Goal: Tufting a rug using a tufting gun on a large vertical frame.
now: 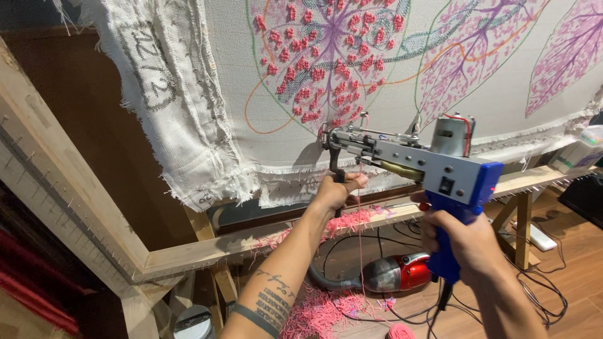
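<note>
Stretched cloth (389,94) ahead, frame beam (207,248) below

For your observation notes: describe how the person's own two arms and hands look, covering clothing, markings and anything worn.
Both forearms are bare, with no sleeves in view. The left forearm bears dark tattoos: a small script mark, a block of lettered lines below it, and a solid dark band around the arm nearest the camera. The left hand and right hand wear no gloves; no rings or watch show.
</note>
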